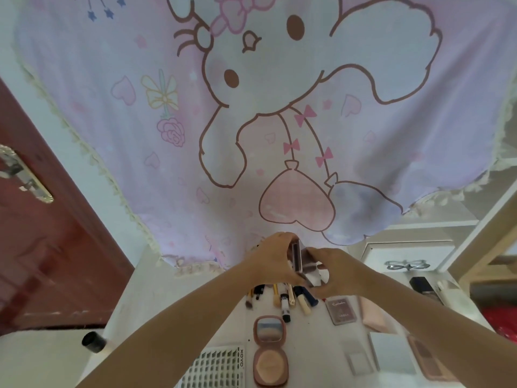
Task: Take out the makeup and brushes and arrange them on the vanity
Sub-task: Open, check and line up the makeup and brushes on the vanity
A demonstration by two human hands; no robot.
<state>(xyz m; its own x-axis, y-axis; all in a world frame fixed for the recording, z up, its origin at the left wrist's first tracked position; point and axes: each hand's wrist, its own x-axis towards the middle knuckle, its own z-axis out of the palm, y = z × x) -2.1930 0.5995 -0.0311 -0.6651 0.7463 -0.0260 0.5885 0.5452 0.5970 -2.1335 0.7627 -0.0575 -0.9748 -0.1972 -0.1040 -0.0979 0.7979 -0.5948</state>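
Both hands hold a small flat makeup case [298, 257] upright over the back of the white vanity [156, 298]. My left hand [272, 259] grips its left side, and my right hand [334, 271] pinches its lower right part. Beneath them lie several pens and brushes [285, 299] in a row. An open pink powder compact [270, 351] sits nearer me. To its right are a small pink palette [341, 310], a pink puff [372, 313], a grey box [391, 352] and an eyeshadow palette [430, 359].
A pink cartoon cloth [251, 121] hangs over the mirror behind the vanity. A white nail-tip sheet [218, 368] lies at the front. A black cap [93, 342] sits left of the vanity. A red door [42, 247] stands at the left, and a drawer unit [405, 261] at the right.
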